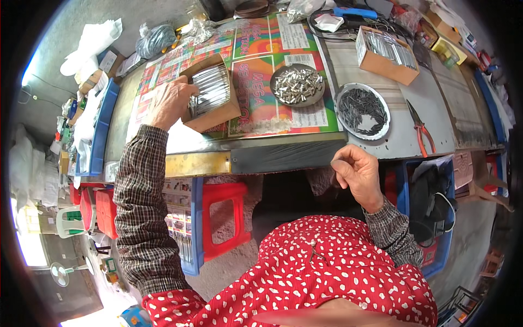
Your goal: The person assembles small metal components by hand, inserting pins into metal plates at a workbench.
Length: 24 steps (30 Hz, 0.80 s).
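Note:
My left hand reaches over the left wall of a cardboard box of slim silver metal rods. Its fingers are bent together against the ends of the rods; what they grip there is hidden. My right hand hovers just off the table's front edge, thumb and fingers curled into a pinch. Whatever lies in that pinch is too small to make out. Right of the box, a round dark dish holds short silver metal pieces. Beyond that, a pale-rimmed bowl contains thin black pieces.
Pliers with red handles lie at the right. Behind them stands another cardboard box of silver rods. Colourful printed cardboard covers the table's middle. Blue crates flank the table, and a red stool sits underneath.

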Tool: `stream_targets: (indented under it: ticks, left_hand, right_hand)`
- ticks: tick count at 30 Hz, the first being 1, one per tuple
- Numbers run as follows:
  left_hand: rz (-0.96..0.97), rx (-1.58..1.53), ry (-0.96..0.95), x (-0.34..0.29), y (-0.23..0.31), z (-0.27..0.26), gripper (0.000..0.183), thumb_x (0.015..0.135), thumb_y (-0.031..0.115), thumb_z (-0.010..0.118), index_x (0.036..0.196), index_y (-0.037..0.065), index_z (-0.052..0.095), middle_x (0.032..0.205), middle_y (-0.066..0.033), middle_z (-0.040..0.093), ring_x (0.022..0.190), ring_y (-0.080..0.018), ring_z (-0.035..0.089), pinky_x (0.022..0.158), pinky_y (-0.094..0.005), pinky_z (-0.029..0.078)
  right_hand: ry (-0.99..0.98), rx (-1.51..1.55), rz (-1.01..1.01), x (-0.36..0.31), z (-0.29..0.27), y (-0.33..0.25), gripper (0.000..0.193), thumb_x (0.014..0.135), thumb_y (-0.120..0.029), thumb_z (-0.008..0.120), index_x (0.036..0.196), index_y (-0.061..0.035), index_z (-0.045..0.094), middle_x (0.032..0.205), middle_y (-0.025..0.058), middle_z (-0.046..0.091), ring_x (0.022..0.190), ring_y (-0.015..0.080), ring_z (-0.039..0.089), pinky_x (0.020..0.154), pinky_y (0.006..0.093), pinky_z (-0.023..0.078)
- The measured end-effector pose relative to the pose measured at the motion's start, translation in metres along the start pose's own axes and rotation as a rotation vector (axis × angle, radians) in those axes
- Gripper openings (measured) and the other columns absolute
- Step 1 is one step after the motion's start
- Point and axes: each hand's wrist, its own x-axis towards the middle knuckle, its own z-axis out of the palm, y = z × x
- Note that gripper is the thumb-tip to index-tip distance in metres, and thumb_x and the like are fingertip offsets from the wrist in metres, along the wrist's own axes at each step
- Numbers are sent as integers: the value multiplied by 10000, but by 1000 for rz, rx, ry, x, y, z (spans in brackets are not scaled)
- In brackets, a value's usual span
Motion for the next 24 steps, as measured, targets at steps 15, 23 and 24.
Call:
stream_targets:
  ticks: [15, 23, 24]
  left_hand:
    - [141, 30, -152, 20, -18, 11, 209, 705, -13, 541, 858, 78, 651, 840, -101, 495, 805, -259, 547, 696, -354, 428]
    - [209, 205, -221, 24, -10, 4, 184, 764, 21, 544, 896, 101, 645, 884, -102, 477, 764, -244, 579, 676, -368, 452]
    - [210, 206, -220, 24, -12, 6, 184, 764, 21, 544, 896, 101, 645, 884, -102, 477, 764, -244, 579, 676, -368, 452]
  right_hand:
    - [-56, -44, 66, 5, -3, -2, 94, 867, -72, 592, 842, 9, 551, 649, -15, 509, 488, 17, 426, 432, 164, 340]
    - [-80, -61, 94, 5, -5, -4, 97, 859, -77, 603, 835, 4, 555, 632, -20, 507, 487, 17, 435, 434, 164, 345]
    - [-81, -61, 98, 5, -5, -4, 99, 858, -81, 606, 834, 1, 556, 627, -24, 506, 487, 17, 436, 434, 163, 345]
